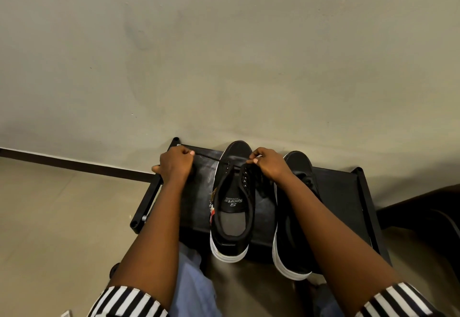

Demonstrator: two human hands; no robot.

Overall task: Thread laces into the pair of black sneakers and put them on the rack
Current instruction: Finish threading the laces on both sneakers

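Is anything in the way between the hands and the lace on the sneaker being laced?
Nothing visible. The left hand already grips one end of the lace, pulled out taut to the side, and the right hand pinches it over the eyelets of the left sneaker, which stands on the rack beside the other sneaker.

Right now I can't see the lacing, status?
Left hand and right hand pulling black lace taut. Left sneaker half-laced on rack. Nothing blocking.

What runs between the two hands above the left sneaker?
Head view: a taut black lace spans from left hand to right hand, crossing the sneaker.
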